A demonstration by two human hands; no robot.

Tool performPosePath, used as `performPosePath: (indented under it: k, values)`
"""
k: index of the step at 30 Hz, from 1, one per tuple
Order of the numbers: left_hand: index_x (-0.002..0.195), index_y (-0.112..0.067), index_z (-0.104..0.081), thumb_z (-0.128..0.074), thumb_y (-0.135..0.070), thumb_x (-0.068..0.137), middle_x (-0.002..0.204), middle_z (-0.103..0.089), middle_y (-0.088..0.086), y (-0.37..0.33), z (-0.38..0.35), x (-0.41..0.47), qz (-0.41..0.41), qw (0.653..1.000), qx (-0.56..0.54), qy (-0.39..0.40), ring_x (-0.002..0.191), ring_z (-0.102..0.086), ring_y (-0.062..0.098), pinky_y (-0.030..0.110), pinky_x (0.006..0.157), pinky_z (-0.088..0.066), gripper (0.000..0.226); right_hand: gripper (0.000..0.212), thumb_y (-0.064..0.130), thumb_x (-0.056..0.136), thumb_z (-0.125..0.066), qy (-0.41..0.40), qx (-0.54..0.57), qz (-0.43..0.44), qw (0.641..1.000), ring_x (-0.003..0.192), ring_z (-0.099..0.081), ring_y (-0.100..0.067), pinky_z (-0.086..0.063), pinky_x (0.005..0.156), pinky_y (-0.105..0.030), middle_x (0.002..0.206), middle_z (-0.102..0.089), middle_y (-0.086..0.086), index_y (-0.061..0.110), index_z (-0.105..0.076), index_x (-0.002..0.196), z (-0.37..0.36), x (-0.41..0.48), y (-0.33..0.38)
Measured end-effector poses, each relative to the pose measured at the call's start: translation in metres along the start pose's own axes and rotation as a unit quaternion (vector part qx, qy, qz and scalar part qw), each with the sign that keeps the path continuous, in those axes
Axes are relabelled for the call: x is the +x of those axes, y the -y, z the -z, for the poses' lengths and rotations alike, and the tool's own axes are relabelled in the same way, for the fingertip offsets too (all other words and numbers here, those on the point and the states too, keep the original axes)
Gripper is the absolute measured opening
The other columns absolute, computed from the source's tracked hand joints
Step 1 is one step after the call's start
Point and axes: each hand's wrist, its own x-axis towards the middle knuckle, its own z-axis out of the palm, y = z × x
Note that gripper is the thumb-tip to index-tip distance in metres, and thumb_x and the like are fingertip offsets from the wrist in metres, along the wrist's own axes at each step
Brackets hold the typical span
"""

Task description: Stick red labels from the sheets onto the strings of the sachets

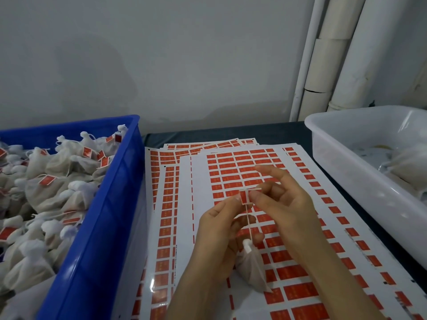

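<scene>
Dim, soft light; blurred, bowed edges.

Both hands on one red label [245, 197]
I see the left hand [219, 229] and right hand [284, 204] pinching it on the string [248, 221], sachet [250, 269] below, over the label sheets [198, 181].

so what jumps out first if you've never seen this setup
The sheets of red labels fill the middle, and above them the left hand and right hand pinch one red label on the string of a sachet. At left, a blue crate is heaped with labelled sachets; a white tub sits at right.
</scene>
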Motion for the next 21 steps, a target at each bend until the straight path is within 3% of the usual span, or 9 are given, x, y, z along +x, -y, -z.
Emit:
performPosePath:
  k: [5,10,16,18,21]
  values:
    - [0.103,-0.019,-0.068,-0.054,-0.034,0.090,0.096,-0.074,-0.002,0.0031,0.0025,0.0024,-0.011,1.000,0.007,0.001,0.089,-0.071,0.014,0.022,0.066,-0.056,0.025,0.044,0.051,0.061,-0.062,0.001,-0.022,0.002,1.000,0.089,-0.062,0.007,-0.047,0.064,-0.005,0.091,-0.065,0.027,0.044,-0.054,0.104,-0.0012,0.0000,-0.0006]
    - [0.102,-0.017,-0.070,-0.060,-0.044,0.072,0.097,-0.074,0.000,0.0021,0.0017,0.0013,-0.029,1.000,0.010,0.004,0.089,-0.071,0.015,0.022,0.067,-0.056,0.042,0.040,0.047,0.062,-0.062,-0.008,-0.030,0.005,1.000,0.088,-0.062,0.007,-0.045,0.062,-0.003,0.090,-0.065,0.026,0.044,-0.054,0.101,-0.0019,0.0001,-0.0009]
    - [0.093,-0.025,-0.071,-0.052,-0.045,0.086,0.091,-0.075,-0.004,0.0006,0.0005,0.0017,-0.026,1.000,0.002,0.007,0.085,-0.071,0.012,0.020,0.062,-0.055,0.028,0.036,0.052,0.063,-0.060,-0.022,-0.038,-0.007,0.999,0.090,-0.058,0.013,-0.044,0.061,-0.002,0.090,-0.062,0.034,0.045,-0.058,0.099,-0.0013,0.0006,-0.0035]
    - [0.086,-0.031,-0.073,-0.052,-0.057,0.074,0.090,-0.074,-0.007,-0.0002,-0.0015,-0.0002,-0.043,0.999,0.010,0.006,0.083,-0.071,0.012,0.024,0.064,-0.057,0.035,0.032,0.052,0.063,-0.059,-0.034,-0.050,-0.010,0.998,0.091,-0.056,0.015,-0.042,0.060,0.000,0.090,-0.061,0.036,0.045,-0.059,0.094,-0.0010,0.0011,-0.0044]
    - [0.088,-0.035,-0.072,-0.062,-0.058,0.059,0.091,-0.073,-0.008,0.0041,-0.0042,-0.0023,-0.097,0.991,0.081,-0.036,0.087,-0.070,0.016,0.031,0.071,-0.058,0.039,0.022,0.052,0.063,-0.058,-0.047,-0.064,-0.016,0.997,0.086,-0.055,0.019,-0.039,0.057,0.003,0.082,-0.060,0.041,0.044,-0.061,0.083,-0.0012,0.0011,-0.0051]
